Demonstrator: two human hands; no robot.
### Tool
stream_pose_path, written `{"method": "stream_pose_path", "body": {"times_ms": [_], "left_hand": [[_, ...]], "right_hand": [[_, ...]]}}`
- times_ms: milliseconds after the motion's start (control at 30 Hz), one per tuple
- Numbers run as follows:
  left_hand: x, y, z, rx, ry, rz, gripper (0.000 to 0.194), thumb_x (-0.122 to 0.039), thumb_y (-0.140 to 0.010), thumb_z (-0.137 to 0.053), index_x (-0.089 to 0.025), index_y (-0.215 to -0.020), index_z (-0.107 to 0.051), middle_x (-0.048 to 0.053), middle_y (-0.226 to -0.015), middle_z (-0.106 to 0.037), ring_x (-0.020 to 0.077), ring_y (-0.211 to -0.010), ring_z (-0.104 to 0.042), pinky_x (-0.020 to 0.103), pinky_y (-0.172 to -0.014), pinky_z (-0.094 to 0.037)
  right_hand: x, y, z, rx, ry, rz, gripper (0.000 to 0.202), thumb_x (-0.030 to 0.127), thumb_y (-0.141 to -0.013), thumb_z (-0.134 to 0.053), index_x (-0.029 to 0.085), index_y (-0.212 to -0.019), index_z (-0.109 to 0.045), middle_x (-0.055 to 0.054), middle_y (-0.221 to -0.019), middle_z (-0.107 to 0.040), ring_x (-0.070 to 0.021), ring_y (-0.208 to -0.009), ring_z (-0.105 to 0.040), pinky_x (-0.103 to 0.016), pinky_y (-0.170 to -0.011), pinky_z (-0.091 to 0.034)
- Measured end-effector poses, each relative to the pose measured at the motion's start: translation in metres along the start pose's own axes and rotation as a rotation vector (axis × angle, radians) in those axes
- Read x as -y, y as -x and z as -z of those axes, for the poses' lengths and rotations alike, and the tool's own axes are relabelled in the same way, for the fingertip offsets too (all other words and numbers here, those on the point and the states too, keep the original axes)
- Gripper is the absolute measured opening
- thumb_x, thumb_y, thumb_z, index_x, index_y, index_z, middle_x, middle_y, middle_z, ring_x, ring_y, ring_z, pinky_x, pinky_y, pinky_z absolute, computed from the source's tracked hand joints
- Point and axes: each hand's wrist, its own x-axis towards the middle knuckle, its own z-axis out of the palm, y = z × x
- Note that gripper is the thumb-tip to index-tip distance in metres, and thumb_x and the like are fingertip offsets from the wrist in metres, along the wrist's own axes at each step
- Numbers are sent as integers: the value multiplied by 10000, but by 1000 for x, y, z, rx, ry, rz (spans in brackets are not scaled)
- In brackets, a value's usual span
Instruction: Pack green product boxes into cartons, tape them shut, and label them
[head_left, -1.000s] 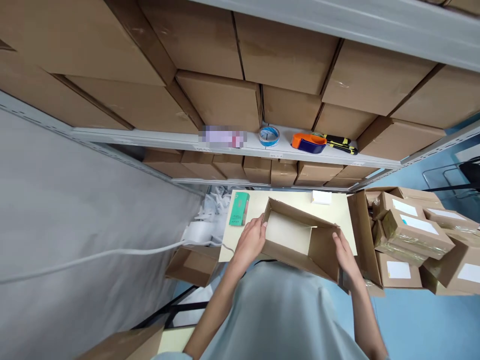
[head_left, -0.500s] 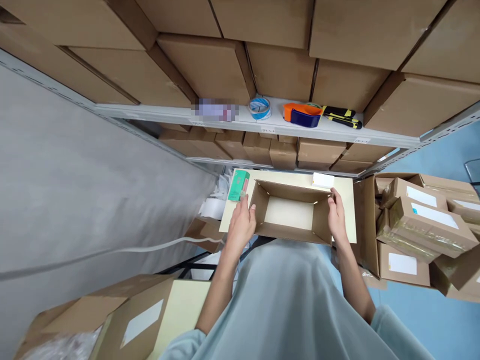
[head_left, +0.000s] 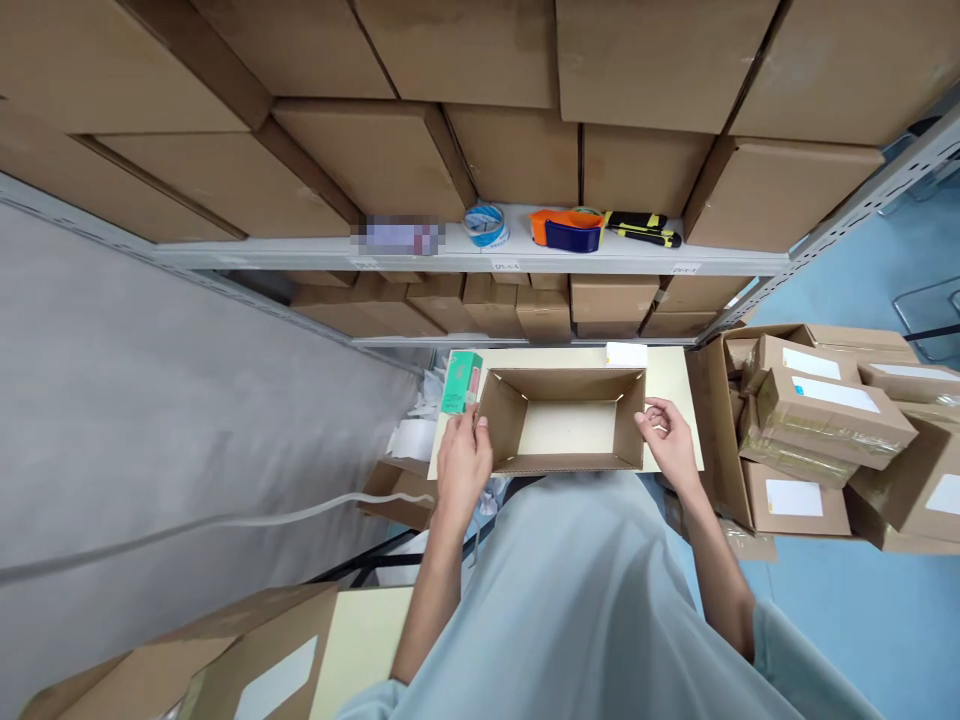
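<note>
An open cardboard box [head_left: 567,463] rests on a pale yellow board [head_left: 675,385], its top facing me and nothing inside. My left hand [head_left: 464,455] holds the box's left wall, fingers pressed against it. At the right wall, my right hand [head_left: 667,436] has thumb and fingers closed on the edge near the front corner. A green box [head_left: 460,382] stands on the board just beyond my left hand. Behind the cardboard box's far edge lies a small white item [head_left: 626,355].
A metal shelf [head_left: 442,262] ahead holds cardboard boxes, blue tape [head_left: 486,226], an orange and blue dispenser [head_left: 567,230] and yellow-black cutters [head_left: 642,228]. Packed cartons [head_left: 832,410] fill a big box at right. A cable [head_left: 300,516] crosses at left.
The camera view has shifted. The cardboard box now sits straighter in line with the board. My right hand has moved nearer the box's front corner and its fingers have curled in.
</note>
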Motion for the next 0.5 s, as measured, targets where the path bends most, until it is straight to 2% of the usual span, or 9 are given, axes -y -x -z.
{"method": "stream_pose_path", "body": {"times_ms": [100,167,300,500], "left_hand": [[0,-2,1,1,-82,1,482,-370,-1100,-378,-154,-1323,-747,210,-1173,-749,388,-1131,-733,526,-1020,-594],[0,-4,1,-15,-120,-10,479,-361,-1098,-379,-153,-1306,-757,214,-1163,-746,394,-1111,-735,521,-990,-598],[-5,-3,2,-12,-172,-97,499,-359,-1096,-398,-157,-1411,-729,218,-1238,-730,389,-1115,-742,507,-985,-598],[-3,-4,3,38,-212,-197,527,-379,-1104,-407,-181,-1508,-681,198,-1238,-712,370,-1068,-746,477,-960,-603]], "right_hand": [[2,3,-9,38,42,41,483,629,-911,-769,220,-1167,-760,-48,-938,-700,-178,-749,-613,-317,-656,-547],[4,0,-13,54,90,76,437,598,-941,-732,223,-1160,-786,-56,-967,-709,-174,-739,-612,-327,-680,-554],[7,-12,-14,89,116,81,450,590,-948,-701,209,-1172,-782,-65,-966,-717,-185,-740,-627,-335,-682,-542],[6,-32,-23,101,111,107,427,599,-944,-703,227,-1151,-731,-41,-948,-699,-178,-731,-623,-324,-673,-527]]}}
